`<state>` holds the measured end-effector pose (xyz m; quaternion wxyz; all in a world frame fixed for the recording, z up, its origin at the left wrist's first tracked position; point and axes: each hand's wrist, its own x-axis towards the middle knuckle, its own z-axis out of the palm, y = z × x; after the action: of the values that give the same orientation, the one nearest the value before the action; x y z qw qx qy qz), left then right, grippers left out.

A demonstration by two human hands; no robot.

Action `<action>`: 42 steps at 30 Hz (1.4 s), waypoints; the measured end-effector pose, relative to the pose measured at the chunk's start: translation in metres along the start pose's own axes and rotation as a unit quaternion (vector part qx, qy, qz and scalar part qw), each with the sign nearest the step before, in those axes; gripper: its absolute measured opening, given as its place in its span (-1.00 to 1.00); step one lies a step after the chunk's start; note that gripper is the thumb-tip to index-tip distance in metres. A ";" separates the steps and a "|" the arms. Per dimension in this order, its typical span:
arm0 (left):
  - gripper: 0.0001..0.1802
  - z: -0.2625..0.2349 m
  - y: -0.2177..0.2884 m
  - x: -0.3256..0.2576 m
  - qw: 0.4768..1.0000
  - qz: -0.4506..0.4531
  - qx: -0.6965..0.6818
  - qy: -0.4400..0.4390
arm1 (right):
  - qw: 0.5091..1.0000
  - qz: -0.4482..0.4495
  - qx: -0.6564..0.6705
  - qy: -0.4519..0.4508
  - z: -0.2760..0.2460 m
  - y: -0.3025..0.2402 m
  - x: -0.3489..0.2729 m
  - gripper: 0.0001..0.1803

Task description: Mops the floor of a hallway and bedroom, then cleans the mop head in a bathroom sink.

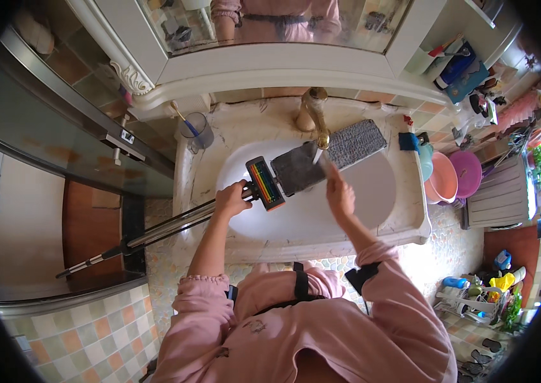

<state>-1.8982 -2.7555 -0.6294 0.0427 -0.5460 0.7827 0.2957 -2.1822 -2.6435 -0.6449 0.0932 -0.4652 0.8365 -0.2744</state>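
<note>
My left hand [232,199] is wrapped round a flat mop's metal pole [178,222], just behind its wringer head [264,184] with colored stripes. From that head the long grey mop pad [298,167] stretches across the white basin [302,217]; its far part is shaggy and rests near the back right rim. A gold faucet [316,115] stands over the pad, and water runs from its spout onto it. Beside the pad's near edge is my right hand [341,195], its fingers pointing at the stream and smeared by motion. Whether they touch the pad is unclear.
A cup with a toothbrush [198,131] stands on the counter's left end. The pole reaches left toward a glass door frame [72,96]. A mirror [277,32] hangs behind the sink. Pink and orange basins [465,173] sit at right, above a basket of bottles [475,297].
</note>
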 end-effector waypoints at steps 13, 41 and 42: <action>-0.43 -0.002 -0.012 -0.004 0.999 0.020 0.006 0.033 | 0.999 0.021 0.016 -0.035 -0.026 -0.002 0.061 -0.49; -0.49 0.005 -0.003 -0.014 0.995 0.024 0.047 0.090 | 0.998 0.011 -0.056 -0.005 -0.004 0.020 0.034 -0.49; -0.49 0.006 -0.002 -0.013 0.995 0.026 0.046 0.089 | 1.000 -0.021 -0.018 -0.006 0.003 0.013 0.020 -0.49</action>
<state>-1.8931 -2.7421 -0.6300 -0.0094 -0.5473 0.8099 0.2107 -2.2014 -2.6555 -0.6530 0.0841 -0.4858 0.8307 -0.2584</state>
